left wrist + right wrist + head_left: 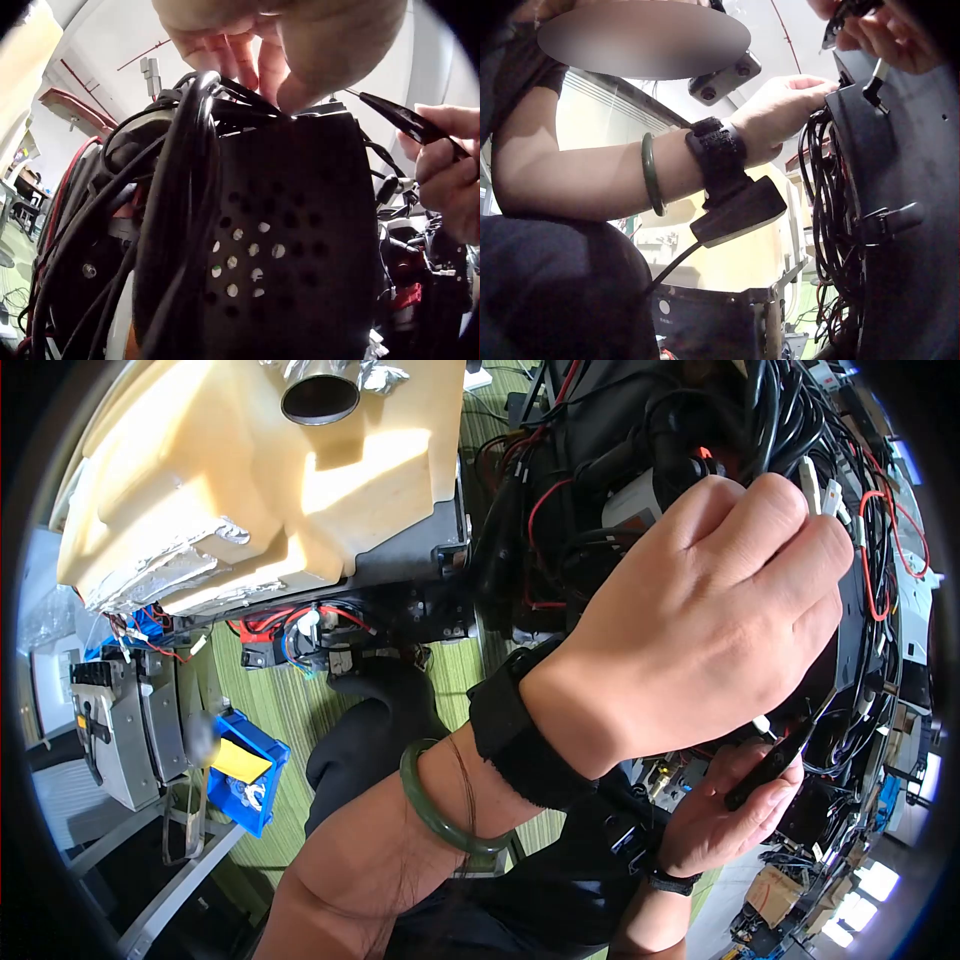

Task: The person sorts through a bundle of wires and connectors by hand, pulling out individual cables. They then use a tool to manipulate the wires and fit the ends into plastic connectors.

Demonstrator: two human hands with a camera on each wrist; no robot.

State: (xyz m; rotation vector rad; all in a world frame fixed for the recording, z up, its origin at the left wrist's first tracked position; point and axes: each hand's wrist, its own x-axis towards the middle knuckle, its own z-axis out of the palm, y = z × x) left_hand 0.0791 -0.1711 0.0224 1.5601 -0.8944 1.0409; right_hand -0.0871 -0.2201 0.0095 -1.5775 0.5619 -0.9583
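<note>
My left hand (710, 620), with a green bangle and black strap on its arm, bends over the upper edge of a black perforated panel (330, 195). Its thumb and fingertips pinch the black cables (247, 97) at that edge. A thick black cable bundle (187, 187) hangs beside the panel. On the panel's other side, my right hand (735, 810) grips a slim black tool (405, 120) with a thin, pointed metal tip. In the left wrist view the tip points toward the left hand, just past the panel's top corner. The tool's exact kind I cannot tell.
White connectors (810, 485) stick up beside the left fingers. A white-sleeved lead with a black angled plug (874, 96) lies against the black housing (907, 165). Across from it stands a large cream shell (250, 460). A blue bin (262, 805) sits at the lower left.
</note>
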